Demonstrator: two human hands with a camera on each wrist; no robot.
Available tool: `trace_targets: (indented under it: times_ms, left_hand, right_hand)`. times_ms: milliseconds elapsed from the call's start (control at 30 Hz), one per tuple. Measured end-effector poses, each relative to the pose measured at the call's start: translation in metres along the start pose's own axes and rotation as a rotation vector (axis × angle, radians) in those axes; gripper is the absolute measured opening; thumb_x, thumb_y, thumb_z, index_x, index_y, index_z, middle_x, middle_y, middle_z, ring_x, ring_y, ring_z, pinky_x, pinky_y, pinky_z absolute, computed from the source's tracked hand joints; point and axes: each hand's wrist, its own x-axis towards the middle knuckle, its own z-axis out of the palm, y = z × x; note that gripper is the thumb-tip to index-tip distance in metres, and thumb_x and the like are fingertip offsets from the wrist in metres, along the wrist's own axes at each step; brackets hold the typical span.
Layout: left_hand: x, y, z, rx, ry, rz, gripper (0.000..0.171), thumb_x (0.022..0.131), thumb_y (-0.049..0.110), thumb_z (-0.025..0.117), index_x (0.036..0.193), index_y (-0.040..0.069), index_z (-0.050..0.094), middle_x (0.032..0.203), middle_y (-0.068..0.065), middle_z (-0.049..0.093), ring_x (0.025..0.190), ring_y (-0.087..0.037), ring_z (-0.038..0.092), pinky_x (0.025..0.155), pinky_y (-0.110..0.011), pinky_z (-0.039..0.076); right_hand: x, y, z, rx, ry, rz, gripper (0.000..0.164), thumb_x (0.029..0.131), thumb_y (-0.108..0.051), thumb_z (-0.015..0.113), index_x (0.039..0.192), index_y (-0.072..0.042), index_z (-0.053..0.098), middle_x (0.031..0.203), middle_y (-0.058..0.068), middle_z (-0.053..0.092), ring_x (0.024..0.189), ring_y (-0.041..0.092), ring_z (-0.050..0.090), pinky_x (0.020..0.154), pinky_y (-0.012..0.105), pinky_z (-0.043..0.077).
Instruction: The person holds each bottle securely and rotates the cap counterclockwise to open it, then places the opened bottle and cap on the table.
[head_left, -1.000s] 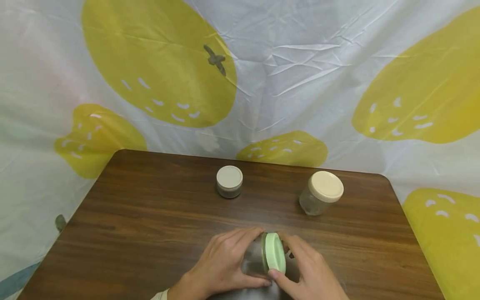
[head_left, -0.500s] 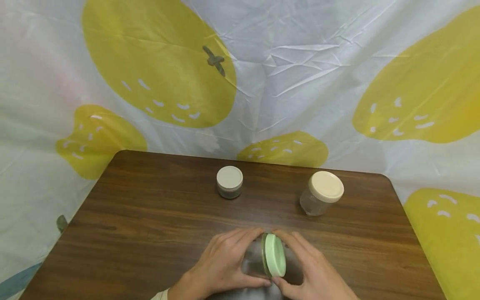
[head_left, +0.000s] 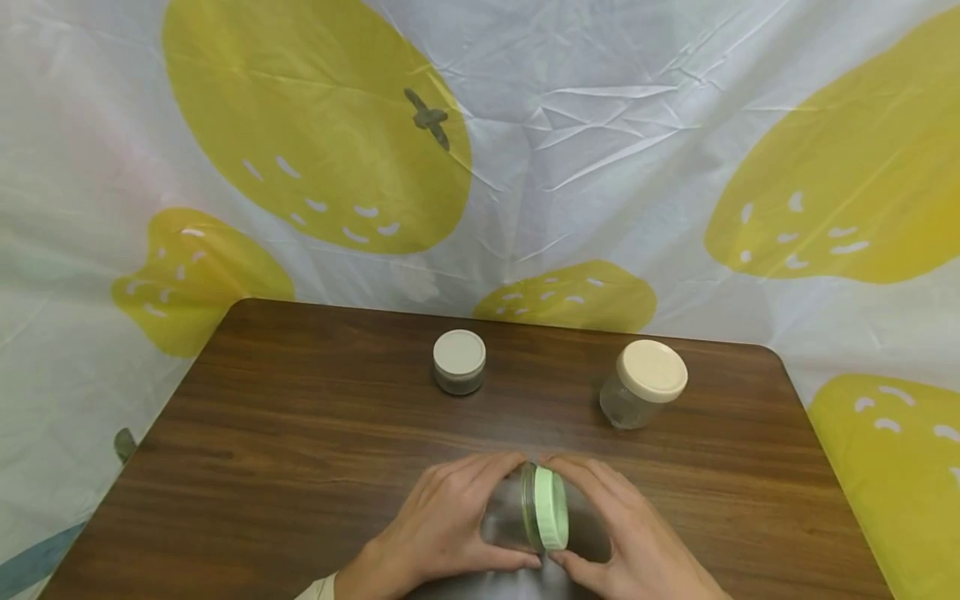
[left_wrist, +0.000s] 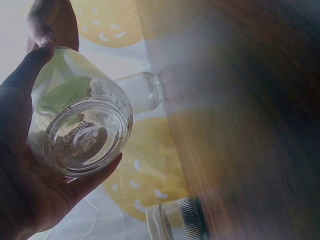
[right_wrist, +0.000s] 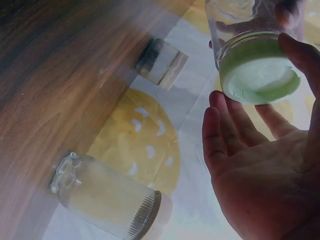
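Observation:
A clear glass jar point(left_wrist: 90, 135) lies tipped on its side in the air, its embossed base facing the left wrist camera. My left hand point(head_left: 450, 521) grips the jar round its body, thumb below and fingers above. At the jar's mouth sits a light green lid point(head_left: 551, 508), facing right. My right hand point(head_left: 626, 525) pinches the lid's rim between the thumb at the near side and the fingertips at the far side. In the right wrist view the lid's recessed outer face point(right_wrist: 260, 77) shows, with the palm standing off from it.
On the dark wooden table point(head_left: 300, 450), a small jar with a whitish lid point(head_left: 460, 354) stands at the back middle. A taller clear jar with a cream lid point(head_left: 652, 372) stands to its right. Behind the table's back edge hangs a white cloth point(head_left: 600, 167) printed with yellow fruit.
My right thumb has moved off the lid's face to its near rim, and the right fingers have shifted along the far rim. The lid now shows more edge-on. The left hand barely moved.

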Motion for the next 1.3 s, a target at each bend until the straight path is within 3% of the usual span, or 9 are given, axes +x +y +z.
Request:
trace_targets:
  times_ms: [400,733,1100,1300]
  left_hand:
    - [-0.0007,-0.0006,-0.0020,-0.009,-0.034,-0.045,0.094,0.072,0.076,0.083,0.142,0.019,0.059,0.132,0.008,0.071,0.116,-0.008,0.072,0.092,-0.029,0.062]
    - [-0.0010,-0.0029,-0.0041,-0.011,-0.034,-0.056,0.095,0.070,0.076,0.084,0.142,0.019,0.058,0.132,0.009,0.071,0.116,-0.009,0.072,0.091,-0.029,0.063]
    - [-0.0036,-0.0051,-0.0052,0.006,-0.025,-0.065,0.094,0.070,0.075,0.085,0.140,0.018,0.059,0.129,0.008,0.072,0.114,-0.009,0.073,0.087,-0.029,0.063]
    - [-0.0057,-0.0079,-0.0052,0.007,-0.029,-0.073,0.095,0.069,0.075,0.086,0.141,0.019,0.058,0.128,0.007,0.072,0.113,-0.009,0.073,0.088,-0.029,0.063]
  right_hand:
    - [-0.0004,-0.0003,0.0029,0.112,-0.032,0.074,0.098,0.078,-0.033,0.094,0.159,-0.035,0.038,0.152,-0.014,0.055,0.128,0.005,0.060,0.098,0.036,0.059]
    - [0.0034,0.0003,0.0020,0.098,0.010,-0.006,0.092,0.080,-0.034,0.094,0.157,-0.022,0.044,0.148,-0.010,0.058,0.124,0.009,0.062,0.097,0.037,0.059]
    - [0.0032,0.0009,0.0025,0.073,0.005,0.007,0.097,0.074,-0.029,0.097,0.155,-0.024,0.044,0.148,-0.010,0.058,0.126,0.012,0.062,0.099,0.034,0.057]
    - [0.0032,0.0031,0.0015,0.042,0.045,-0.013,0.099,0.069,-0.023,0.098,0.153,-0.019,0.046,0.144,-0.007,0.059,0.124,0.013,0.062,0.103,0.022,0.050]
